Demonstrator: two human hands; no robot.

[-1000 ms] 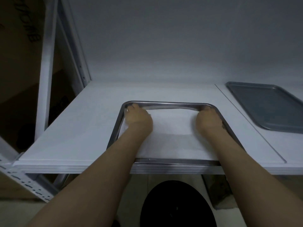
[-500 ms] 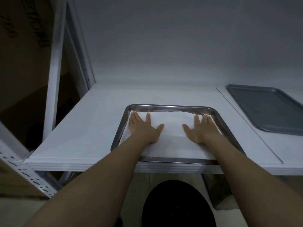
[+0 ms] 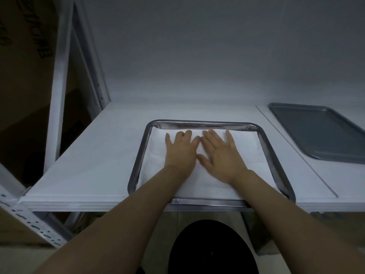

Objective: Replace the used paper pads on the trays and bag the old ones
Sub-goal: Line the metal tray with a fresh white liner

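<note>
now left hand (image 3: 180, 150) and right hand (image 3: 221, 155) press flat on the white, seemingly creased paper pad (image 3: 246, 147).

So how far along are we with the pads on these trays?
Looks done: a white paper pad lies inside the steel tray. In hand: the left hand and right hand press flat on its middle, side by side, apparently smoothing it. Left: the grey tray to the right shows no pad. Whether old pads are bagged I cannot tell; the dark round shape below the shelf shows no contents.
</note>
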